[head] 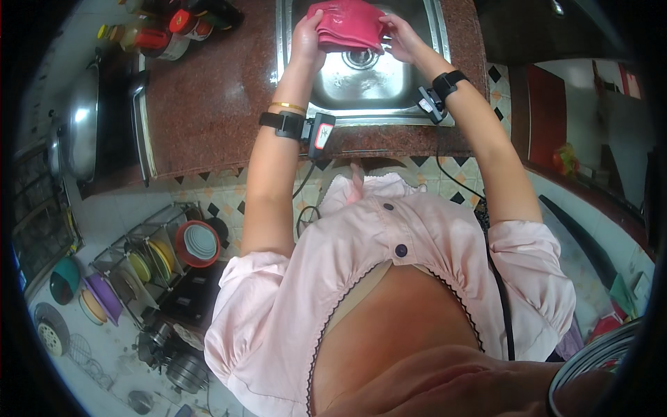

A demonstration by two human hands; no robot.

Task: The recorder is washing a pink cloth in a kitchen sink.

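A folded pink cloth point(350, 23) with a wet sheen is held over the stainless steel sink point(359, 94) at the top of the view. My left hand point(307, 40) grips its left side, the thumb lying on top. At the right edge, my right hand point(402, 39) has hold of the cloth, its fingertips partly hidden beneath. Below the cloth's front edge shows the metal drain point(360, 58), partly covered. Wet marks glisten on the basin floor.
A reddish-brown stone counter point(219, 104) surrounds the sink. Sauce bottles point(156, 39) stand at the upper left, near a large metal wok or lid point(83, 120). A wire dish rack point(156, 255) with plates and bowls is at the lower left. Cables hang from both wrist devices point(320, 135).
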